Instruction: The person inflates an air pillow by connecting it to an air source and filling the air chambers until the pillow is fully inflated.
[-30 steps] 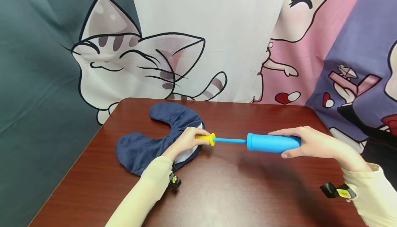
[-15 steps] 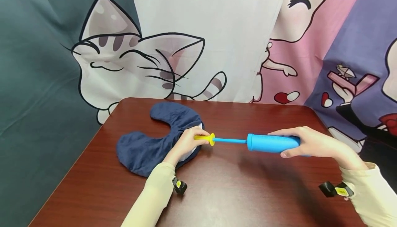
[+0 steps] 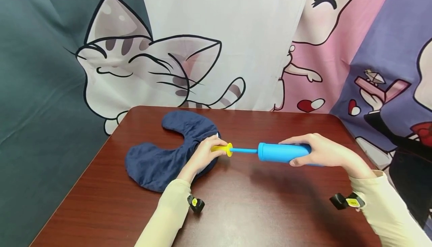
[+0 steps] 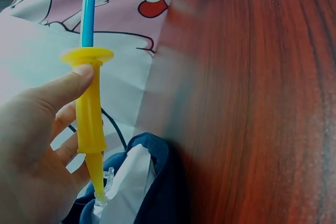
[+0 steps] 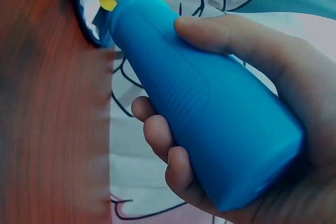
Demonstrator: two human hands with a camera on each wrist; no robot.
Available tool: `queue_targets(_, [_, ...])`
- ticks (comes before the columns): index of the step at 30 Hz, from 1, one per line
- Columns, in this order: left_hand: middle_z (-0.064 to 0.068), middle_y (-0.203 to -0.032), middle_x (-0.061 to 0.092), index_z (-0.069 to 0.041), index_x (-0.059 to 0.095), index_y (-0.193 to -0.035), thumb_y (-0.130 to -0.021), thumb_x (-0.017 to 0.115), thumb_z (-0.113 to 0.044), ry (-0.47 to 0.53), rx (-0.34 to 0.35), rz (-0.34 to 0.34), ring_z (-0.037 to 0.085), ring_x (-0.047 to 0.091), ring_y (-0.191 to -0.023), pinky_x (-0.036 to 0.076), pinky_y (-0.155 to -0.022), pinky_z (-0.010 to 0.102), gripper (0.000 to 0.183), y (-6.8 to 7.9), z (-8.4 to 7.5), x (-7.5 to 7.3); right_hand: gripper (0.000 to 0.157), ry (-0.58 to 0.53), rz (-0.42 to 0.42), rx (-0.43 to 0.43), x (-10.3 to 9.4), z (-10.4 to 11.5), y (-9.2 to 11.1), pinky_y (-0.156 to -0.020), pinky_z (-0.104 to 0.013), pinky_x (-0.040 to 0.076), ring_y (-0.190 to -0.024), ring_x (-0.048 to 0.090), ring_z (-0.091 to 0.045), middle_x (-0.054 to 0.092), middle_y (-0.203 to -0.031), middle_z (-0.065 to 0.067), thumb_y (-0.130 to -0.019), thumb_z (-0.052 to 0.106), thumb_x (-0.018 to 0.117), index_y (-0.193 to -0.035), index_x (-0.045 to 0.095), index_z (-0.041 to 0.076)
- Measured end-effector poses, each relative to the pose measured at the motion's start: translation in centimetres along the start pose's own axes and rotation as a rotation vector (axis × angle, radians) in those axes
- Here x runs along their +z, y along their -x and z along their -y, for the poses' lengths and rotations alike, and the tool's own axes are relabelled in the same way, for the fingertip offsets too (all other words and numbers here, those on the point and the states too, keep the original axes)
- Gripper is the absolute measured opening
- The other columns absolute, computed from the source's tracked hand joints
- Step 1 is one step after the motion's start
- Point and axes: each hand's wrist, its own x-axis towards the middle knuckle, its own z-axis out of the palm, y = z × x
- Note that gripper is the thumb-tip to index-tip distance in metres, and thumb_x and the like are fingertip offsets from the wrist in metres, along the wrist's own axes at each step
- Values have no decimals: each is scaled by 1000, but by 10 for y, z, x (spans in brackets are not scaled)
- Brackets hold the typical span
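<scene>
Counted on my feed: one blue pump [image 3: 283, 152], one navy pillow [image 3: 158, 166], one clear valve [image 4: 100, 203]. Two hands: left hand [image 3: 204, 152] pinches the yellow nozzle [image 4: 90, 114], right hand [image 3: 324, 151] wraps the pump. Pump held above the table [image 3: 256, 202], at the pillow's three o'clock; long axis roughly nine-to-three, nozzle pointing nine, tip meeting valve.

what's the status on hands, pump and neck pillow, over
Left hand pinches yellow nozzle, tip at clear valve. Right hand grips blue hand pump. Navy neck pillow on table, nothing seen in the way.
</scene>
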Motion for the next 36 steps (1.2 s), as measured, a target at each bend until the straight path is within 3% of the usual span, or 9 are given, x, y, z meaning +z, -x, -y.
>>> queue_targets(10, [2, -107, 66, -13, 73, -112, -88, 73, -21, -41, -21, -29, 18, 54, -96, 48, -85, 33, 25, 6, 1, 3, 53, -70, 47, -5, 14, 9, -22, -74, -33, 48, -95, 59, -17, 69, -116, 3, -79, 42, 79, -128, 65, 27])
queue_targets(24, [4, -108, 67, -11, 72, -114, -88, 73, -20, -50, -38, -49, 20, 55, -97, 48, -84, 31, 28, 6, -6, 4, 53, -84, 49, -18, 31, 24, -51, -76, -32, 50, -95, 60, -19, 69, -114, 2, -76, 39, 81, -125, 67, 24])
queue_targets(36, [5, -108, 67, -12, 72, -113, -88, 73, -18, -48, -4, -69, 20, 54, -96, 46, -84, 34, 25, 5, -5, 5, 52, -78, 36, -47, 46, 36, -72, -76, -32, 52, -91, 62, -17, 71, -113, 0, -77, 40, 79, -124, 69, 20])
